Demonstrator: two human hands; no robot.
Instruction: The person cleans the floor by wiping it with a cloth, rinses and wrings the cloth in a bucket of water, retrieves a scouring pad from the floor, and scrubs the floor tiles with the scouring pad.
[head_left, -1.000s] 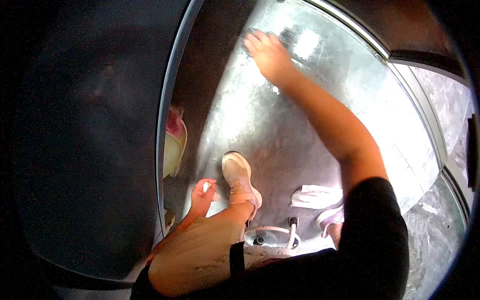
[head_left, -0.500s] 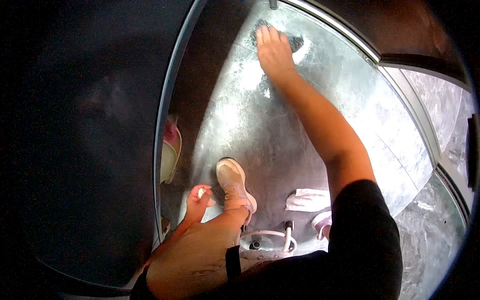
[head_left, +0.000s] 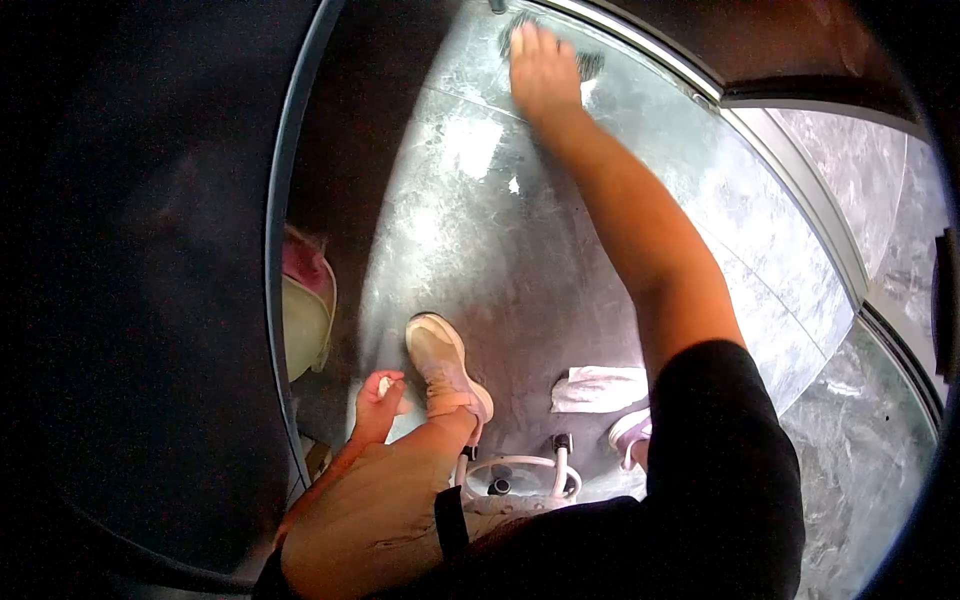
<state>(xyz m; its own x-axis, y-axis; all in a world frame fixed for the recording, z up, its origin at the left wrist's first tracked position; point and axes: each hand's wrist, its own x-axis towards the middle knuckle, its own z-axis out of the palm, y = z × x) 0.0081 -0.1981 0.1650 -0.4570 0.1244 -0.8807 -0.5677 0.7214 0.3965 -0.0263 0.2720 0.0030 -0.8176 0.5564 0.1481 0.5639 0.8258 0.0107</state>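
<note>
Out at the far end of the floor (head_left: 500,230), my right hand (head_left: 545,80) lies over a dark, bristly-looking scrubber (head_left: 591,66) pressed to the surface. Its dark edges stick out on both sides of the fingers, and motion blurs it; whether it is a brush or a pad I cannot tell. My left hand (head_left: 376,408) is closed beside my left knee, round a small white crumpled cloth (head_left: 386,385) that mostly hides in the fingers. Close by it is my left shoe (head_left: 440,355), flat on the floor.
A white folded cloth (head_left: 600,389) lies on the floor near my right shoe (head_left: 630,433). Under me is a low stool (head_left: 562,470) on castors. To the left, behind a dark curved edge (head_left: 275,230), stands a pale bucket (head_left: 305,325) with something pink. A metal door track (head_left: 800,185) runs along the right.
My right hand has slid the scrubber farther out and rightward over the floor. The whole view has shifted, showing more of the bucket. My left hand still holds the small white cloth.
</note>
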